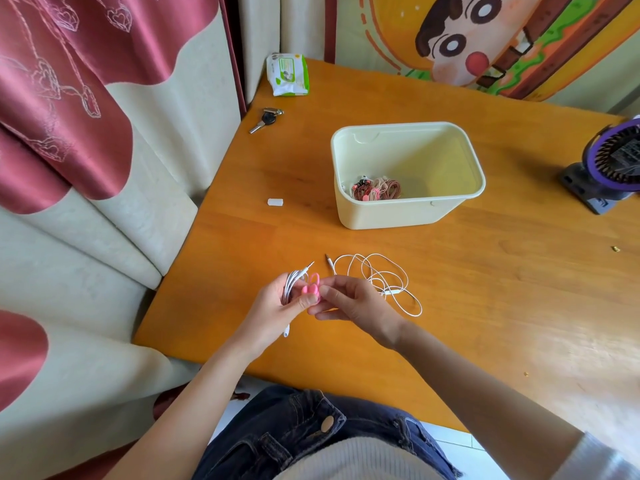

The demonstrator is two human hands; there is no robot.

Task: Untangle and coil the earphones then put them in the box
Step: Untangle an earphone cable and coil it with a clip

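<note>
Your left hand (273, 306) grips a coiled bundle of thin white earphone cable (288, 289). The fingers are curled round it and the jack plug projects from the top. Your right hand (349, 303) pinches a small pink plastic cable clip (311, 288) between thumb and forefinger, against the bundle. Whether the clip already encloses the coil cannot be determined from this angle. Both hands are above the orange wooden table (485, 289).

A second, loose white earphone set (377, 278) lies tangled on the table just beyond your right hand (not yet coiled). The open cream rectangular plastic box (398, 214) stands further back. It holds reddish-brown coiled earphones (379, 189) in its near left corner.

Handling: the cable is light, soft and springy. Expect the coil to loosen if your grip relaxes before the clip is shut. Hold the bundle across all loops at its middle, not by the plug or the earbuds, whose joints are likely the weakest points. The smooth sheath may slip, so press your thumb on the loops while fitting the clip.
</note>
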